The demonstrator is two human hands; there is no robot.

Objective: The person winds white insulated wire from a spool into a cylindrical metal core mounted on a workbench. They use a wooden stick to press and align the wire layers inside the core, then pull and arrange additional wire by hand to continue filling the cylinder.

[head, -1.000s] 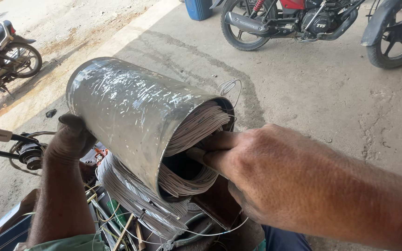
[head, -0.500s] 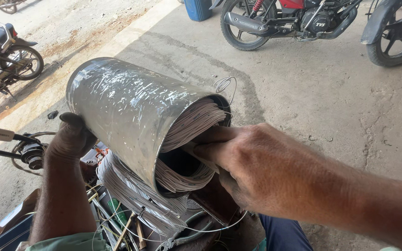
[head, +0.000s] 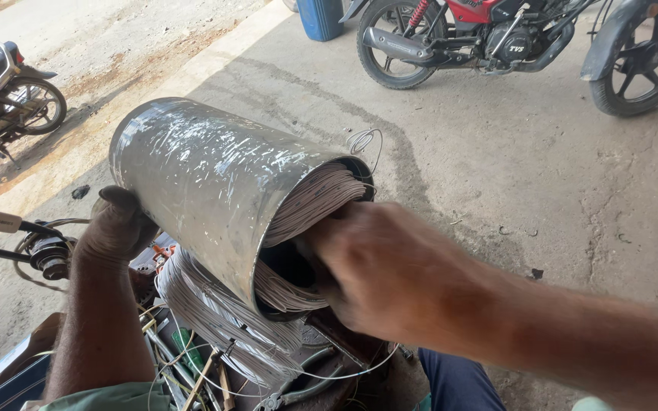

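A shiny metal cylinder point(head: 207, 179) lies tilted in front of me, its open end facing right. Inside it sits a coil of pale copper-coloured wire windings point(head: 314, 199). My left hand point(head: 116, 228) grips the cylinder's lower left side from underneath. My right hand point(head: 382, 270) presses against the open end, fingers reaching into the windings; its fingertips are hidden inside. A thin loose wire loop point(head: 365, 141) sticks out past the rim.
Another wire coil point(head: 215, 323) and assorted tools point(head: 184, 365) lie below the cylinder. A red motorcycle point(head: 496, 38) and a blue container point(head: 321, 17) stand on the concrete floor point(head: 542, 175) at the back. Another motorcycle point(head: 1, 91) is parked at far left.
The view has shifted slightly. My right hand has moved a little further over the cylinder's open end and into the windings. My left hand keeps its grip.
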